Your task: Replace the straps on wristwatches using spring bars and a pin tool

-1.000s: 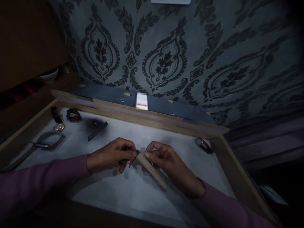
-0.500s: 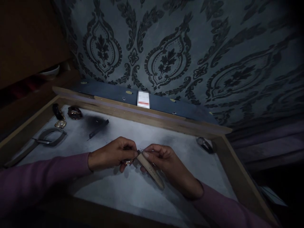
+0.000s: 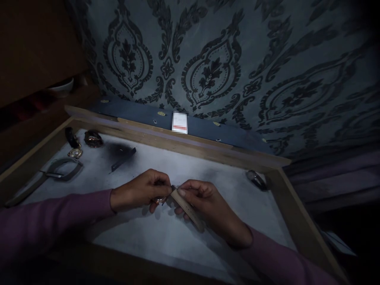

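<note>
My left hand (image 3: pixel 150 189) is closed on a watch case (image 3: pixel 160 200), whose gold-toned rim shows below the fingers. In my right hand (image 3: pixel 202 198), thumb and fingers pinch a beige watch strap (image 3: pixel 190 213) with a row of small holes. The strap's upper end meets the fingertips of both hands, and its free end hangs down toward the lower right. Whether strap and case are joined cannot be made out, because the fingers cover that spot. Both hands are above the white surface of a wooden-framed tray (image 3: pixel 208 152).
Two watches, a dark one (image 3: pixel 93 138) and a gold-faced one (image 3: pixel 75 152), lie at the back left near a coiled grey belt-like strap (image 3: pixel 63 170). A dark flat piece (image 3: pixel 123 158) is beside them. Another watch (image 3: pixel 257 180) rests at the right. A white card (image 3: pixel 179 122) stands behind the frame.
The strap has turned slightly in the right fingers, and its free end sits a little higher. Both hands stay close together in nearly the same place.
</note>
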Motion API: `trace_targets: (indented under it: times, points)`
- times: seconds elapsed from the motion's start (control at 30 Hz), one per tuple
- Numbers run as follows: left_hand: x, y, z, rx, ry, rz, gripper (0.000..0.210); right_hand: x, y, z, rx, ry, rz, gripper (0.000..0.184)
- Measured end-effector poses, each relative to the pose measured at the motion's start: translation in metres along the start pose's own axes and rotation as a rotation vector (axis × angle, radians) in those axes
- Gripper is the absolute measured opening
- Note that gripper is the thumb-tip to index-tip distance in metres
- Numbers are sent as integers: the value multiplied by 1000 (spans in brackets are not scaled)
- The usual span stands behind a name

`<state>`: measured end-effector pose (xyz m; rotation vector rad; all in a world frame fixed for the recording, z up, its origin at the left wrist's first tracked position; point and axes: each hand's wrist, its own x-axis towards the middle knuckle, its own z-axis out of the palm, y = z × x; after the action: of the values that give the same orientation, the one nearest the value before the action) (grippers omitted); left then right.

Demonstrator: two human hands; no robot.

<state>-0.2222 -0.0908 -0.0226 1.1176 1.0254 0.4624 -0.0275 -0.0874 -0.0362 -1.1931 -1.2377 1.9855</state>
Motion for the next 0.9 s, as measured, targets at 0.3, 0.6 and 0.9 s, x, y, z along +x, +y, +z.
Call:
trace_targets:
  times: [0.3,0.6,0.9]
  points:
    - [0,1,0,21,-21,5,16,1,2,3,2,8,7,36]
    - [1,-2,-2,12,-18,9,18,-1,1,2,-32,2,-2,35]
    - [0,0,0,0,-10,-9,17,1,4,1,2,-7,-18,33]
